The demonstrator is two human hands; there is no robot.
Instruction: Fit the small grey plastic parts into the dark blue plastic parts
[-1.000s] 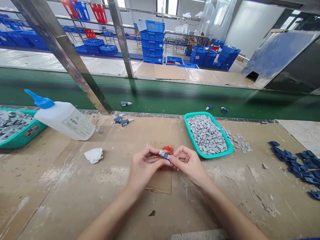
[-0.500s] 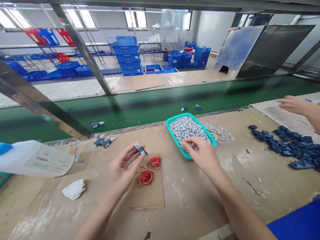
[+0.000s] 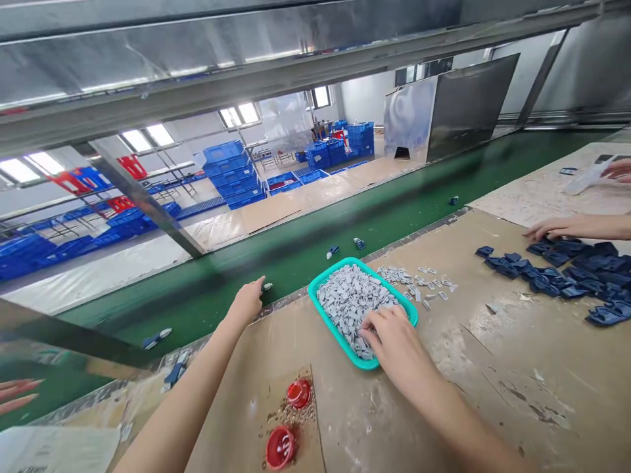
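My left hand (image 3: 249, 299) reaches out over the table's far edge to the green conveyor belt (image 3: 305, 243). Its fingertips pinch a small grey and blue part (image 3: 267, 286) right at the belt's near edge. My right hand (image 3: 389, 338) rests in the teal tray (image 3: 325, 322) of small grey pieces (image 3: 350, 299). Its fingers curl down into the pile and the tips are hidden among the pieces.
Two red caps (image 3: 298, 393) (image 3: 280, 447) sit on a stained cardboard patch near me. Loose grey pieces (image 3: 424, 279) lie beside the tray. A co-worker's hand (image 3: 557, 228) touches a pile of dark blue parts (image 3: 566, 276) at right. Several finished parts (image 3: 332, 251) ride the belt. A slanted metal post (image 3: 148, 203) stands behind it.
My hands have parted. The left has carried the joined part from the table's middle out to the belt. The right has gone into the teal tray. The view has swung right and up.
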